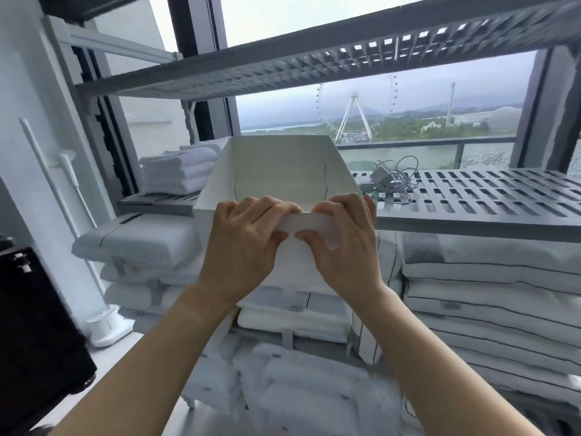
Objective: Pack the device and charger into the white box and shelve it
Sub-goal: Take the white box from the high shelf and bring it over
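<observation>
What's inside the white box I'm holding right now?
The white box looks empty: bare white walls and far floor. Both the left hand and right hand fold its near flap, which hides the front part of the floor. The charger lies on the shelf.

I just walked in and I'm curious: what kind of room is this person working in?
Probably a linen or storage room, perhaps in a hotel, high up. Grey slatted shelving holds folded white towels, stacked bedding fills the space below, and the window overlooks a Ferris wheel.
</observation>
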A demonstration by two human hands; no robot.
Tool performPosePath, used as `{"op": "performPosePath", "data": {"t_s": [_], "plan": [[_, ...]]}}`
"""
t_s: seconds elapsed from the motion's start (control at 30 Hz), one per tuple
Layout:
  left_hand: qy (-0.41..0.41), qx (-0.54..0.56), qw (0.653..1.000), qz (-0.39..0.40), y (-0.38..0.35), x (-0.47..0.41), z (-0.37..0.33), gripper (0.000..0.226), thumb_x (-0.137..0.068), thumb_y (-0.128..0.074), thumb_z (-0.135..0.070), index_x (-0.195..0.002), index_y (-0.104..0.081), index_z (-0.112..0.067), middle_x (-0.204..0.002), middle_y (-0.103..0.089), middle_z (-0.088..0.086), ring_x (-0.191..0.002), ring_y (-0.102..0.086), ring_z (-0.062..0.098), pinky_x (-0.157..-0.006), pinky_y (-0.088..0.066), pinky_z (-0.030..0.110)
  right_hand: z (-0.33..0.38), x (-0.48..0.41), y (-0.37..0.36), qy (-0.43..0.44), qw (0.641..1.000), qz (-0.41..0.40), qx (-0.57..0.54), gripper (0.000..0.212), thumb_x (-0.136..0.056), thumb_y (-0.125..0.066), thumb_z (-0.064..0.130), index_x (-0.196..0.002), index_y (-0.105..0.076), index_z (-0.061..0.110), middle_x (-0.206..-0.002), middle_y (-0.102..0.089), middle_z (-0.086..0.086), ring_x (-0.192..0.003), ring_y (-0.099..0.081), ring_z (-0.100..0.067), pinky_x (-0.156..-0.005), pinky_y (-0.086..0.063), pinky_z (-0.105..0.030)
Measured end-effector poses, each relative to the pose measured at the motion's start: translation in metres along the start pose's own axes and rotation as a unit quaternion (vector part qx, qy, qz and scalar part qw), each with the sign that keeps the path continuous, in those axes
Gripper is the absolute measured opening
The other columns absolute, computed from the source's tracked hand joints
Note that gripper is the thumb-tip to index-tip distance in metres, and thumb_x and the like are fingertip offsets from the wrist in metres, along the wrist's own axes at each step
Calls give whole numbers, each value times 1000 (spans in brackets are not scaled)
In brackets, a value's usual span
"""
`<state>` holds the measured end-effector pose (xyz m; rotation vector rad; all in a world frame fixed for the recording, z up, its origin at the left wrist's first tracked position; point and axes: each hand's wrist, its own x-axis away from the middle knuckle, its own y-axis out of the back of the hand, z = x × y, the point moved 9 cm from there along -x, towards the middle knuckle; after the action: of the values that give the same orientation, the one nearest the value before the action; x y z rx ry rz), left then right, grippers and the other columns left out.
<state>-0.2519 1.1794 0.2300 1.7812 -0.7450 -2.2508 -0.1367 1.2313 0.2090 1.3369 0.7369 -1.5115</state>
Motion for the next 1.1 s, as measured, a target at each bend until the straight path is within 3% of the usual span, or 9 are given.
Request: {"op": "performPosePath", "data": {"t_s": [0.33,0.53,0.67,0.8,0.97,1.1], "plan": [[-29,24,999,7,-144,-78,94,31,-77,-64,-14,-107,-61,-21,-100,-66,-6,-90,-50,13,-71,-29,31,-135,-59,-100,-5,998,0,64,29,-67,-80,12,-88,-61,7,-90,-54,-11,-86,-43,-15,-90,-36,-55],[-46,54,997,9,-218,-116,139,35,-77,-62,-17,-112,-59,-20,-106,-65,-5,-93,-54,16,-77,-32,32,-203,-85,-142,-1,994,-13,112,30,-70,-76,20,-95,-63,8,-94,-56,-11,-90,-45,-15,-94,-30,-52],[-55,30,998,-18,-254,-129,158,34,-84,-51,-27,-117,-53,-20,-107,-61,-1,-96,-46,15,-83,-27,33,-233,-92,-168,33,985,23,166,38,-82,-60,31,-114,-58,10,-111,-59,-8,-108,-46,-18,-108,-19,-46],[-29,-15,998,-59,-288,-127,169,36,-88,-46,-27,-123,-48,-17,-114,-59,6,-108,-43,22,-99,-24,41,-260,-94,-192,44,976,86,193,47,-88,-51,30,-131,-45,12,-130,-53,-5,-128,-31,-20,-113,-5,-44],[-1,-21,1000,-18,-319,-142,176,38,-90,-42,-27,-126,-45,-15,-122,-56,10,-118,-39,23,-108,-17,44,-294,-101,-205,9,976,169,133,58,-90,-54,23,-142,-29,14,-148,-35,-3,-140,-12,-15,-114,-12,-54],[25,17,999,-14,-328,-154,163,46,-88,-52,-16,-133,-40,-18,-137,-48,8,-133,-29,21,-113,-8,48,-312,-105,-190,23,978,183,94,60,-89,-59,23,-141,-32,11,-150,-30,-5,-142,-16,-20,-114,-22,-45]]}}
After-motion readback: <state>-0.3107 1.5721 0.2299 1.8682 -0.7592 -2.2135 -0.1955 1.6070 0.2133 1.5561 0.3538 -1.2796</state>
